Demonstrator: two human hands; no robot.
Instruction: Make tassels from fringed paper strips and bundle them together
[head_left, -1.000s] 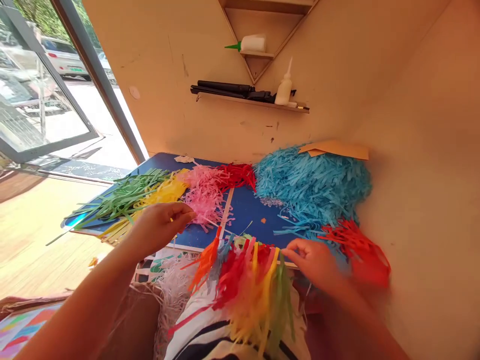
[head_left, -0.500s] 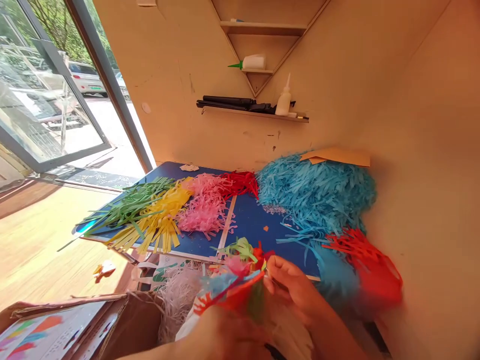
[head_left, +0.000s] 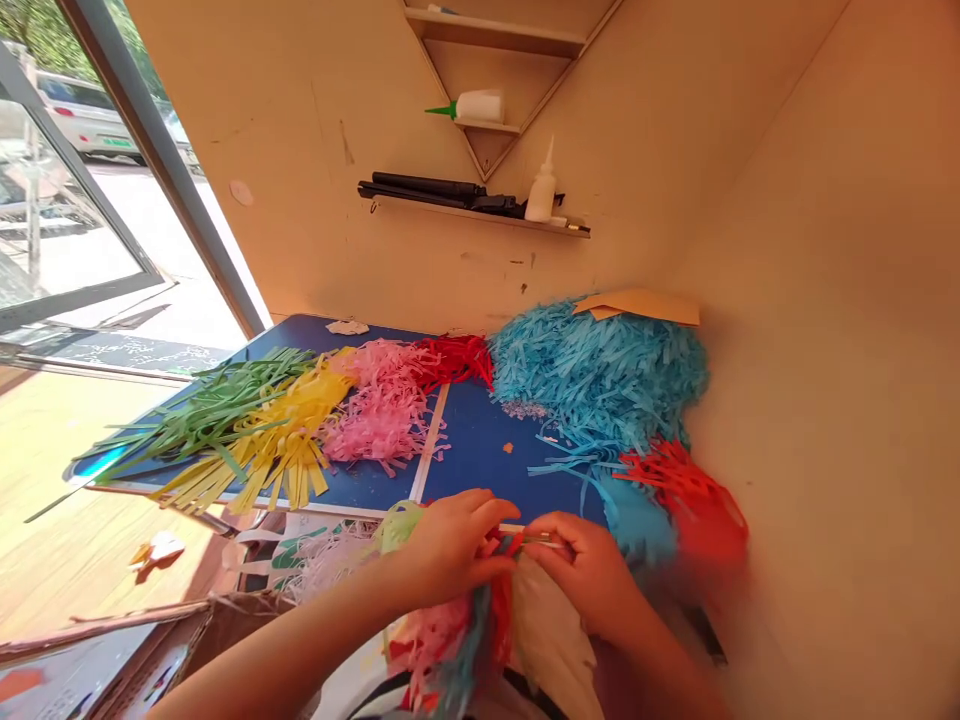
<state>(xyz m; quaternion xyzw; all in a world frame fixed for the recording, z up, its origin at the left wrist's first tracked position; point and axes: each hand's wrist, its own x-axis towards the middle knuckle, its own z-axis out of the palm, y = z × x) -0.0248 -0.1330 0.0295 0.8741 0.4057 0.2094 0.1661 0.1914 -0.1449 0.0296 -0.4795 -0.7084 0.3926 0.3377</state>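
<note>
My left hand [head_left: 457, 550] is closed around the top of a bundle of fringed tissue-paper strips [head_left: 431, 645], with pink, red and blue-grey strips hanging below it. A pale green loop of paper [head_left: 400, 525] pokes out behind that hand. Close on the right, my right hand [head_left: 585, 565] pinches a thin light strand [head_left: 541, 540] near the bundle's top. What the strand is made of is too small to tell. A beige sheet or bag-like piece [head_left: 551, 640] lies beneath my right hand, partly covered by it.
On the blue table [head_left: 480, 450] lie green [head_left: 225, 400], yellow [head_left: 292, 430], pink [head_left: 382, 400] and red strips [head_left: 457, 360], plus a large blue fringe pile [head_left: 600, 370]. Red fringe [head_left: 697, 500] hangs at right. A cardboard box [head_left: 217, 630] stands lower left. Glue bottles [head_left: 541, 190] sit on shelves.
My left hand has risen from low over the bundle to its top, beside my right hand. The strips now hang downward instead of spreading left. The camera view has shifted right.
</note>
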